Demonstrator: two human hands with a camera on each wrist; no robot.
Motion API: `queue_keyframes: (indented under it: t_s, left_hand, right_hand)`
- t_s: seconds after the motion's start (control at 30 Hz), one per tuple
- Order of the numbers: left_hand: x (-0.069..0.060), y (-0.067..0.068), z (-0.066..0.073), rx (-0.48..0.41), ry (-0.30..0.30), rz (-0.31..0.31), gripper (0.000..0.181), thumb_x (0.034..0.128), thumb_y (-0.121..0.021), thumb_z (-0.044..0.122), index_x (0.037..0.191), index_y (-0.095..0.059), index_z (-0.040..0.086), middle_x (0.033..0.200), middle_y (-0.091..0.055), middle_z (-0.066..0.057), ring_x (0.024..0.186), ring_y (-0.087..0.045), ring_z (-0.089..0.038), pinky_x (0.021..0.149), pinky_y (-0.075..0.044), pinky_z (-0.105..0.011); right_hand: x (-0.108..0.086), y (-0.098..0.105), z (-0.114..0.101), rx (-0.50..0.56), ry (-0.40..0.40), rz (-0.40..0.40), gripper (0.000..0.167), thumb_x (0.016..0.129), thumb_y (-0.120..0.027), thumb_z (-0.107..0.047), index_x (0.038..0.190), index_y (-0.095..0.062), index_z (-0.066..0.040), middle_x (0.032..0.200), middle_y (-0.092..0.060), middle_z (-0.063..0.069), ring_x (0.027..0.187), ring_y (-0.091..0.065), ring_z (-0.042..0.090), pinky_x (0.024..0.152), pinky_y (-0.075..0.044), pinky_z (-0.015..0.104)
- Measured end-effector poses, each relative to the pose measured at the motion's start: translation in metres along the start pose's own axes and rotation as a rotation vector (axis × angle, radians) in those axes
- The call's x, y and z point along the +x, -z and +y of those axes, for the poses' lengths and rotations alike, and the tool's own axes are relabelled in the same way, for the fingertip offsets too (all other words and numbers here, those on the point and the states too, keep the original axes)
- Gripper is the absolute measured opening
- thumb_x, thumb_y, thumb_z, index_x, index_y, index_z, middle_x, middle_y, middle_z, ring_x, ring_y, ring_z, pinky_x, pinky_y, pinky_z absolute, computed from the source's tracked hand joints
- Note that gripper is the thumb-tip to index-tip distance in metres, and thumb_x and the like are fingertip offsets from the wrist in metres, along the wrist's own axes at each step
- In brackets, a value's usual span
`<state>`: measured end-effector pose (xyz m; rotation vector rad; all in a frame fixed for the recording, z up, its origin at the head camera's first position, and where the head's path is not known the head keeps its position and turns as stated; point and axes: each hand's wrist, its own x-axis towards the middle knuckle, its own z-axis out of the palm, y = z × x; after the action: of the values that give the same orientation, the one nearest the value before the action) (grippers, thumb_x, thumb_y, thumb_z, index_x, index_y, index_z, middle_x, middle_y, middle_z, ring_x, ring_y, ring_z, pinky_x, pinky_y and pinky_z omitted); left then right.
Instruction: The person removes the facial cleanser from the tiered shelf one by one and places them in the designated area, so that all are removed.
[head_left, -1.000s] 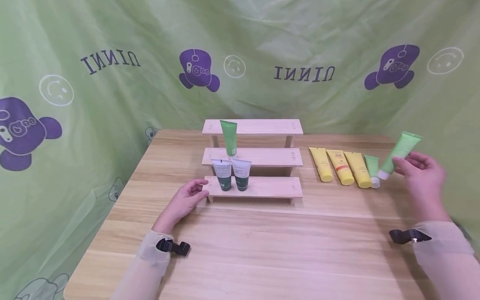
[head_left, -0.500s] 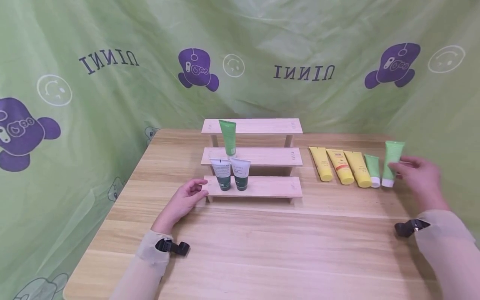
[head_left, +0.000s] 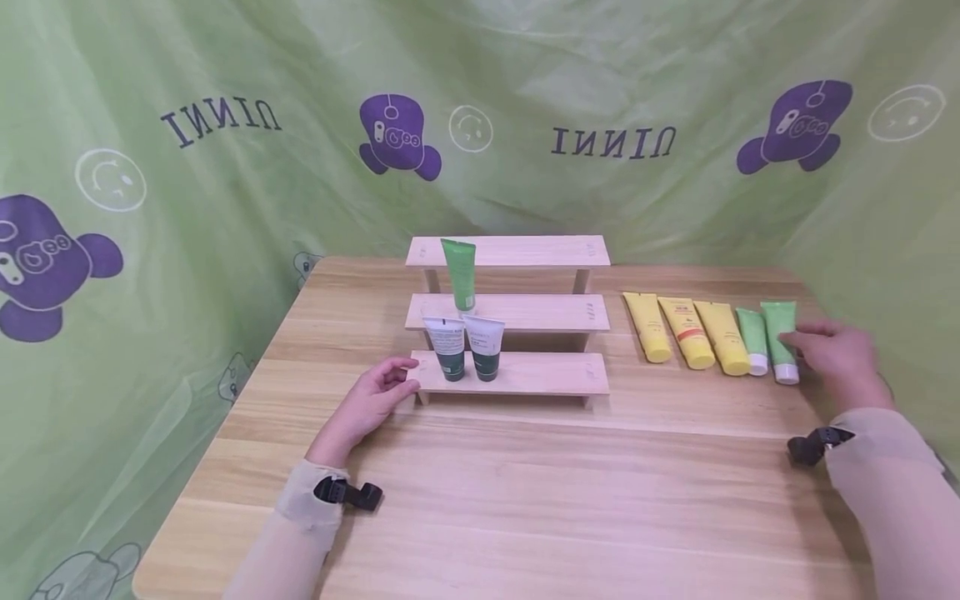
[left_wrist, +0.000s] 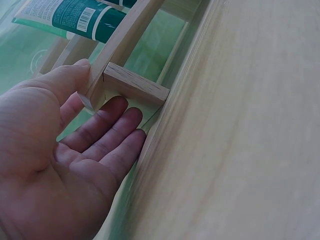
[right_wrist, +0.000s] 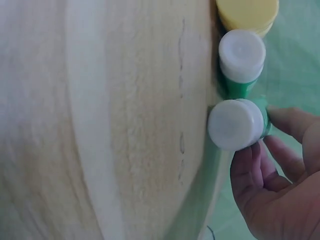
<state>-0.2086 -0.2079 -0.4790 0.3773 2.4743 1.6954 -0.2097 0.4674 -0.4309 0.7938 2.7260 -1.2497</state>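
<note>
My right hand (head_left: 843, 354) pinches a green squeeze tube (head_left: 780, 325) between thumb and fingers at the right end of a row on the table. Its white cap (right_wrist: 232, 125) faces the right wrist camera. Beside it lies a smaller green tube (head_left: 752, 332), also white-capped. My left hand (head_left: 372, 398) holds the left end of a three-step wooden rack (head_left: 547, 373), thumb at the lowest board's edge and the other fingers near its leg. Two white-and-dark-green tubes, one left (head_left: 448, 348) and one right (head_left: 485, 347), stand on that board. A bright green tube (head_left: 461, 273) stands on the middle step.
Three yellow tubes, a left one (head_left: 648, 327), a middle one (head_left: 687, 333) and a right one (head_left: 723, 337), lie between the rack and the green tubes. A green printed curtain (head_left: 525, 183) hangs behind the wooden table (head_left: 540, 500).
My right hand has brought the green tube down from a tilted, raised position to lie beside the smaller green one. The left hand stays at the rack.
</note>
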Motion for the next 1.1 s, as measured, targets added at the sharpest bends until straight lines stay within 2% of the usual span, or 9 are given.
queue_keyframes:
  t_s: [0.13,0.23,0.3,0.43,0.7,0.8,0.93,1.03,1.1]
  left_hand:
    - [-0.001,0.000,0.004,-0.010,0.000,-0.009,0.040,0.0937,-0.069,0.025,0.128,-0.058,0.007,0.105,-0.065,-0.013,0.097,-0.064,-0.025,0.087,-0.049,-0.031]
    - [-0.001,-0.001,0.003,-0.019,0.010,-0.008,0.040,0.0938,-0.068,0.025,0.128,-0.058,0.007,0.105,-0.065,-0.013,0.097,-0.064,-0.025,0.086,-0.050,-0.030]
    - [0.000,-0.001,-0.001,-0.019,0.011,-0.005,0.040,0.0932,-0.069,0.026,0.127,-0.059,0.008,0.105,-0.065,-0.012,0.096,-0.064,-0.024,0.086,-0.050,-0.030]
    - [0.000,-0.001,0.000,-0.020,0.008,-0.003,0.039,0.0932,-0.069,0.025,0.127,-0.059,0.008,0.104,-0.065,-0.013,0.095,-0.064,-0.025,0.085,-0.050,-0.030]
    - [0.001,-0.001,0.003,-0.019,0.019,-0.013,0.037,0.0955,-0.065,0.014,0.129,-0.056,0.002,0.104,-0.064,-0.015,0.097,-0.062,-0.032,0.082,-0.049,-0.027]
    - [0.001,-0.001,0.004,-0.016,0.020,-0.014,0.037,0.0958,-0.064,0.011,0.130,-0.055,0.000,0.105,-0.064,-0.016,0.098,-0.062,-0.036,0.081,-0.049,-0.028]
    - [0.001,-0.001,0.004,-0.015,0.019,-0.012,0.037,0.0957,-0.065,0.015,0.130,-0.056,0.003,0.105,-0.064,-0.015,0.097,-0.062,-0.032,0.082,-0.049,-0.027]
    - [0.000,-0.001,0.002,-0.016,0.013,-0.008,0.038,0.0950,-0.067,0.020,0.129,-0.057,0.005,0.104,-0.064,-0.013,0.096,-0.063,-0.027,0.083,-0.049,-0.028]
    - [0.000,-0.002,0.001,-0.015,0.004,-0.005,0.038,0.0944,-0.068,0.022,0.128,-0.058,0.007,0.104,-0.065,-0.013,0.095,-0.063,-0.026,0.084,-0.050,-0.028]
  right_hand:
    - [0.004,-0.001,0.003,-0.003,-0.019,0.005,0.083,0.093,-0.055,-0.056,0.147,-0.036,0.004,0.146,-0.034,0.032,0.131,-0.033,0.047,0.100,-0.033,0.062]
    - [0.005,-0.003,0.005,-0.018,-0.027,0.019,0.082,0.092,-0.055,-0.056,0.146,-0.038,0.004,0.146,-0.036,0.031,0.129,-0.034,0.045,0.088,-0.040,0.051]
    - [0.006,-0.004,0.006,-0.021,-0.024,0.028,0.082,0.092,-0.055,-0.056,0.145,-0.040,0.005,0.145,-0.037,0.031,0.127,-0.036,0.044,0.084,-0.039,0.046]
    - [0.005,-0.004,0.005,0.012,-0.030,0.041,0.078,0.094,-0.054,-0.052,0.145,-0.039,0.004,0.146,-0.037,0.029,0.129,-0.035,0.043,0.088,-0.038,0.047]
    - [0.002,0.000,0.002,0.068,-0.069,0.051,0.073,0.093,-0.055,-0.052,0.144,-0.042,-0.001,0.141,-0.039,0.023,0.112,-0.044,0.034,0.075,-0.041,0.034]
    - [-0.001,0.001,-0.002,0.069,-0.055,0.056,0.068,0.093,-0.056,-0.052,0.140,-0.047,-0.005,0.138,-0.042,0.022,0.106,-0.046,0.030,0.074,-0.042,0.033]
    - [-0.008,-0.001,-0.011,0.068,-0.021,0.076,0.060,0.093,-0.056,-0.054,0.133,-0.052,-0.010,0.133,-0.045,0.018,0.105,-0.046,0.028,0.075,-0.040,0.033]
    - [-0.015,-0.007,-0.021,0.101,0.004,0.103,0.048,0.094,-0.057,-0.051,0.127,-0.057,-0.017,0.122,-0.051,0.010,0.102,-0.047,0.022,0.076,-0.039,0.032]
    - [-0.021,-0.013,-0.030,0.128,0.029,0.117,0.044,0.094,-0.058,-0.048,0.126,-0.058,-0.018,0.113,-0.053,0.002,0.096,-0.048,0.015,0.076,-0.039,0.030]
